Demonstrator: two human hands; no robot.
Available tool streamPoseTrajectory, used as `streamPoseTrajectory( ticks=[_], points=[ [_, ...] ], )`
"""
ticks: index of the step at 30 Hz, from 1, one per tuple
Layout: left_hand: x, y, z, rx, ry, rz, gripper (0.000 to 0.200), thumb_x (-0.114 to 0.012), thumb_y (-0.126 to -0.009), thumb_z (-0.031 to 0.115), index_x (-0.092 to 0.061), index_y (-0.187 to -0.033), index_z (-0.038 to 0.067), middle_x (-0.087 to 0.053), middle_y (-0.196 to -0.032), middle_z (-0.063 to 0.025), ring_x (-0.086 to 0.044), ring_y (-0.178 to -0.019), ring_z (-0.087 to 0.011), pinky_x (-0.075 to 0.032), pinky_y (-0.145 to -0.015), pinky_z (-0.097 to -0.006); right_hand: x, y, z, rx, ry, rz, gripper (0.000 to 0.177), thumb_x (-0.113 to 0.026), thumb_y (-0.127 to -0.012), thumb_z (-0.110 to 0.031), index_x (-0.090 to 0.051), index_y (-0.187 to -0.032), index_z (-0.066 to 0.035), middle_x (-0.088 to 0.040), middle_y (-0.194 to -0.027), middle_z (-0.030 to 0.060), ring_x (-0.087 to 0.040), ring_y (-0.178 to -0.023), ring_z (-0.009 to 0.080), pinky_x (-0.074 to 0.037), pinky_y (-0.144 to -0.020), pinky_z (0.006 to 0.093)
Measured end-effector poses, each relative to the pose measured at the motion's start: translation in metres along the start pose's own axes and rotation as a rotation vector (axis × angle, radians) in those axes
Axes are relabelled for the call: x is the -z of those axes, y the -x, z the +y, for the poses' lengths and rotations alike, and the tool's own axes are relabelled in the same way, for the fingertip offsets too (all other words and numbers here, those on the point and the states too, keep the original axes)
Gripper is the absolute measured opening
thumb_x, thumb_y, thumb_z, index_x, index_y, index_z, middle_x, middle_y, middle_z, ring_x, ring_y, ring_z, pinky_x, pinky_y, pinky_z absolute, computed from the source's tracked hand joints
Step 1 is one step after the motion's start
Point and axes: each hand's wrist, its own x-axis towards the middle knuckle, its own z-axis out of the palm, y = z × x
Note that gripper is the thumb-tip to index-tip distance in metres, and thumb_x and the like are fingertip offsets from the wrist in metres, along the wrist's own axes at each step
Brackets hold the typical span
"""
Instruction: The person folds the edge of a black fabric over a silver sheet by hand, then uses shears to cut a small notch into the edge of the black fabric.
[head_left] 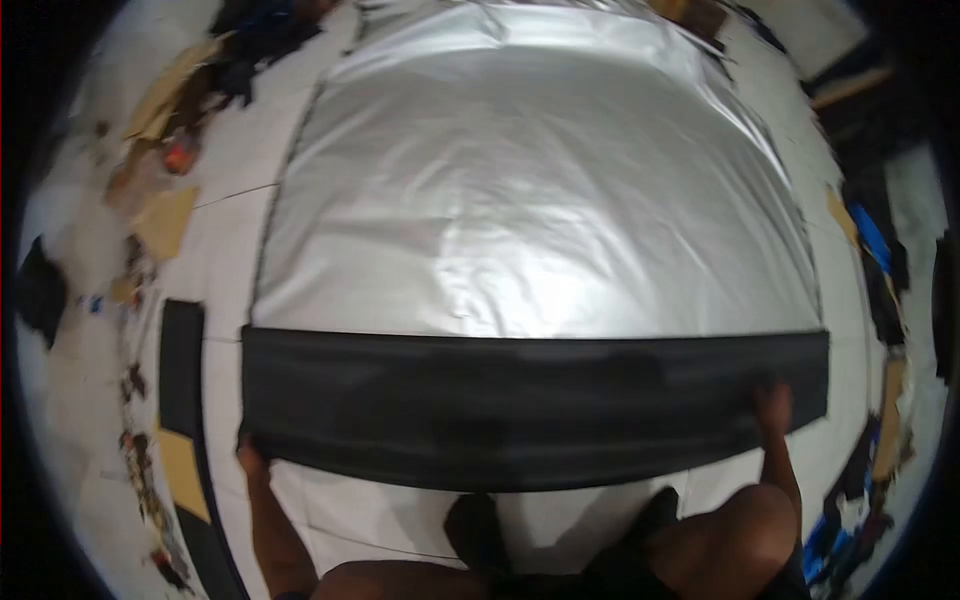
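A large sheet with a shiny silver face (520,190) lies spread over the floor in front of me. Along its near side runs a wide black band (540,410), seemingly the sheet's dark side folded over, though the join does not show clearly. At the band's near left corner, my left hand (252,456) is closed around the edge, its fingertips partly hidden. My right hand (773,408) rests on top of the band near its right end, fingers stretched forward and somewhat blurred.
White floor tiles (232,225) surround the sheet. A narrow black strip (182,365) and a tan piece (184,470) lie at left. Scraps line both sides, including a blue piece (872,238) at right. My feet (478,528) stand just behind the band.
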Motion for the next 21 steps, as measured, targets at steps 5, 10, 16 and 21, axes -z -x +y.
streamPoseTrajectory(
  ticks=[5,10,16,21],
  points=[
    [-0.027,0.031,0.051,0.072,0.002,0.085,0.044,-0.045,-0.094,0.03,-0.049,-0.124,-0.002,-0.055,-0.119,-0.0167,-0.053,-0.109,-0.0291,-0.047,-0.086,-0.04,0.078,-0.053,-0.168,0.457,-0.096,-0.022,0.042,-0.061,-0.077,-0.019,-0.053,-0.117,-0.01,-0.052,-0.12,0.0144,-0.046,-0.117,0.0323,-0.034,-0.1,0.0523],
    [-0.008,0.006,0.044,0.121,-0.244,0.035,0.046,-0.048,-0.092,0.034,-0.053,-0.117,-0.004,-0.057,-0.112,-0.017,-0.059,-0.094,-0.026,-0.049,-0.077,-0.0369,0.061,-0.072,-0.166,0.435,-0.087,-0.286,0.034,-0.058,-0.079,-0.017,-0.052,-0.111,-0.01,-0.049,-0.124,0.0125,-0.044,-0.12,0.0302,-0.029,-0.102,0.0568],
    [0.002,0.005,0.04,0.078,-0.657,0.255,0.057,-0.059,-0.084,0.046,-0.053,-0.107,-0.006,-0.06,-0.1,-0.0181,-0.06,-0.083,-0.0277,-0.049,-0.073,-0.039,0.063,-0.056,-0.156,0.462,-0.139,-0.337,0.028,-0.056,-0.081,-0.017,-0.053,-0.107,-0.009,-0.049,-0.125,0.0123,-0.045,-0.12,0.0309,-0.028,-0.101,0.0612],
    [0.011,-0.002,0.022,-0.044,-0.91,0.671,0.077,-0.064,-0.076,0.055,-0.045,-0.116,-0.007,-0.057,-0.107,-0.0253,-0.059,-0.096,-0.0368,-0.047,-0.084,-0.0462,0.07,-0.03,-0.153,0.463,-0.218,-0.115,0.032,-0.058,-0.08,-0.015,-0.053,-0.11,-0.006,-0.05,-0.123,0.0166,-0.048,-0.114,0.0352,-0.035,-0.098,0.0545]
  ],
)
